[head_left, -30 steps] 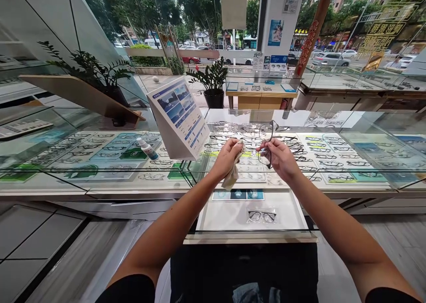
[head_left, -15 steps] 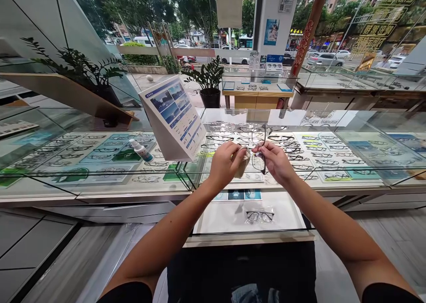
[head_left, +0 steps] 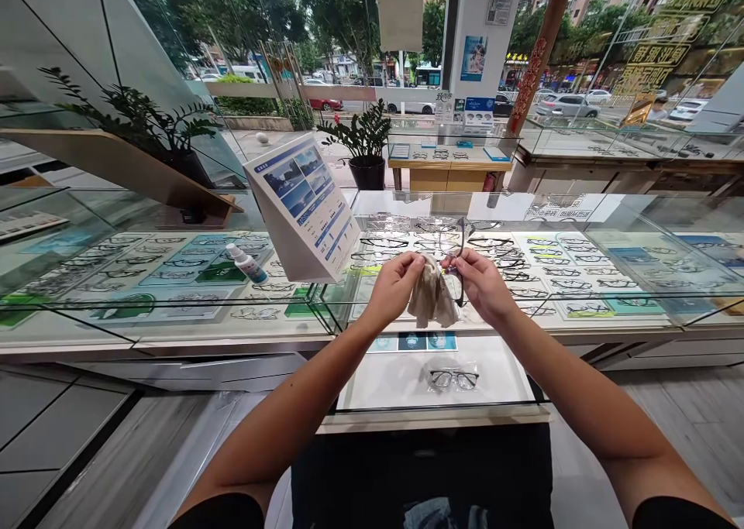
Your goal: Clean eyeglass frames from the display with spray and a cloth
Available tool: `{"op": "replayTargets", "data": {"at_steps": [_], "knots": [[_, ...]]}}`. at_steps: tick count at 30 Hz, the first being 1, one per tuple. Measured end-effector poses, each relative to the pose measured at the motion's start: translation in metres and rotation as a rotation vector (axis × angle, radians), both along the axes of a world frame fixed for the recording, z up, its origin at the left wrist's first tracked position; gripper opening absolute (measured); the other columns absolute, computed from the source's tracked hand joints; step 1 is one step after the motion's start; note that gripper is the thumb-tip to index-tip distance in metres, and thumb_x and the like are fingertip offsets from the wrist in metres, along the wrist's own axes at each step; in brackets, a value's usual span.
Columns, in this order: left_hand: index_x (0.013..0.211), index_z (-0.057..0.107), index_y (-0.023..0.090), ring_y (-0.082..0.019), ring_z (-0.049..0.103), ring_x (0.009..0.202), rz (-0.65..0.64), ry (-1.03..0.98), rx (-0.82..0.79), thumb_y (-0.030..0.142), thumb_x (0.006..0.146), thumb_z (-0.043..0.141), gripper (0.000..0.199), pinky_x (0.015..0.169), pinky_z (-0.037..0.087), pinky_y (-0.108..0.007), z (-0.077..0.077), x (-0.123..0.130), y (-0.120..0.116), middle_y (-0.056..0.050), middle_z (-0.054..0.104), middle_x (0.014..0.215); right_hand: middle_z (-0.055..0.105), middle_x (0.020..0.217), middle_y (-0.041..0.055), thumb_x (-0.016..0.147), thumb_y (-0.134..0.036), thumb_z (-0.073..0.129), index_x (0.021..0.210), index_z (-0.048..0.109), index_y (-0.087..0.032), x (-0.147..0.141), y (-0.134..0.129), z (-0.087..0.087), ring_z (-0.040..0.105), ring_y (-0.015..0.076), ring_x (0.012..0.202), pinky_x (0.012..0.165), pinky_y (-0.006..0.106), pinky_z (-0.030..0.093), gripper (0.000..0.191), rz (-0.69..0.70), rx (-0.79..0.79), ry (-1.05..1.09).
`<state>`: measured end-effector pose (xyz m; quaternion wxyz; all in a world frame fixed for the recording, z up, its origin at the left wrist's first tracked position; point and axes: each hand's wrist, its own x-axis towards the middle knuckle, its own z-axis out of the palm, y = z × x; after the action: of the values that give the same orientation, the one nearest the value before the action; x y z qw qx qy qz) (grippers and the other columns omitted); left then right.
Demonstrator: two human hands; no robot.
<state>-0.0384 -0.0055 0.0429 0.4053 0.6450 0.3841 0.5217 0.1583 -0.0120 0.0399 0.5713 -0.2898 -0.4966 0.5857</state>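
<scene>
My left hand (head_left: 396, 285) pinches a beige cleaning cloth (head_left: 433, 300), which hangs down loosely from the fingers. A pair of eyeglasses (head_left: 463, 238) with a dark frame is gripped by my right hand (head_left: 482, 285), its lenses one above the other. The cloth hangs against the glasses and covers part of the lower lens. Both hands are close together over the glass counter. Below them, another pair of glasses (head_left: 453, 378) in a clear plastic bag lies in the pulled-out white drawer (head_left: 377, 382).
A desk calendar (head_left: 305, 211) stands on the glass counter (head_left: 191, 308) left of my hands. Left of it is a small white spray bottle (head_left: 246, 263). Rows of eyeglass frames (head_left: 587, 269) fill the display case. A potted plant (head_left: 367, 145) stands behind the counter.
The cloth, bunched up in my left hand before, now hangs spread out beside the glasses. My left hand's fingers have loosened a little; my right hand stays about where it was.
</scene>
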Motion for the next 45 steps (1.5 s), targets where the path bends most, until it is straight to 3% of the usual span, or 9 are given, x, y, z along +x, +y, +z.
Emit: {"op": "replayTargets", "data": {"at_steps": [11,16,24,31,35,40,45], "knots": [[0.082,0.055,0.021,-0.012,0.043,0.065,-0.174,-0.135,-0.221,0.077,0.088,0.074,0.060,0.063,0.036,-0.025,-0.007,0.008,-0.005,0.005,0.050,0.071,0.075,0.094,0.0012,0.076,-0.060,0.096,0.085,0.073,-0.027,-0.002,0.001,-0.005,0.067,0.0210,0.095,0.099,0.036,0.054,0.041,0.019,0.000,-0.001],[0.093,0.057,0.021,-0.011,0.055,0.060,-0.295,-0.251,-0.368,0.076,0.080,0.086,0.064,0.060,0.041,-0.023,-0.011,0.013,-0.007,0.005,0.062,0.072,0.075,0.095,0.0011,0.077,-0.060,0.096,0.086,0.072,-0.028,-0.005,-0.002,-0.005,0.068,0.0209,0.094,0.093,0.035,0.058,0.041,0.020,0.000,0.000],[0.101,0.070,0.014,-0.013,0.067,0.068,-0.419,-0.333,-0.492,0.064,0.070,0.099,0.065,0.071,0.052,-0.026,-0.016,0.015,-0.005,-0.002,0.074,0.079,0.075,0.096,-0.0001,0.073,-0.054,0.100,0.086,0.067,-0.026,-0.004,-0.003,0.000,0.066,0.0161,0.084,0.075,0.028,0.057,0.045,0.057,-0.092,0.092],[0.093,0.072,0.015,-0.015,0.065,0.077,-0.471,-0.305,-0.498,0.058,0.062,0.104,0.062,0.075,0.050,-0.027,-0.018,0.019,-0.011,-0.002,0.070,0.084,0.077,0.104,0.0018,0.075,-0.057,0.097,0.086,0.064,-0.026,-0.004,-0.001,-0.004,0.065,0.0175,0.083,0.069,0.029,0.056,0.047,0.040,-0.107,0.077],[0.091,0.069,0.016,-0.012,0.056,0.073,-0.409,-0.296,-0.464,0.057,0.058,0.106,0.064,0.071,0.045,-0.025,-0.021,0.023,-0.013,0.001,0.063,0.081,0.076,0.103,0.0013,0.076,-0.055,0.098,0.087,0.064,-0.026,-0.005,0.000,-0.005,0.067,0.0176,0.087,0.078,0.031,0.059,0.046,0.049,-0.105,0.108],[0.095,0.069,0.016,-0.011,0.051,0.074,-0.338,-0.302,-0.337,0.067,0.067,0.099,0.066,0.072,0.041,-0.024,-0.019,0.028,-0.017,0.001,0.061,0.082,0.076,0.098,-0.0005,0.074,-0.052,0.100,0.085,0.066,-0.026,-0.008,0.001,-0.005,0.068,0.0170,0.090,0.085,0.030,0.059,0.044,0.044,-0.095,0.152],[0.106,0.069,0.016,-0.011,0.054,0.072,-0.357,-0.298,-0.298,0.066,0.077,0.093,0.063,0.069,0.043,-0.024,-0.016,0.030,-0.020,0.000,0.064,0.083,0.077,0.099,-0.0001,0.075,-0.053,0.099,0.085,0.064,-0.026,-0.011,0.003,-0.006,0.069,0.0173,0.090,0.087,0.031,0.060,0.045,0.035,-0.084,0.146]]}}
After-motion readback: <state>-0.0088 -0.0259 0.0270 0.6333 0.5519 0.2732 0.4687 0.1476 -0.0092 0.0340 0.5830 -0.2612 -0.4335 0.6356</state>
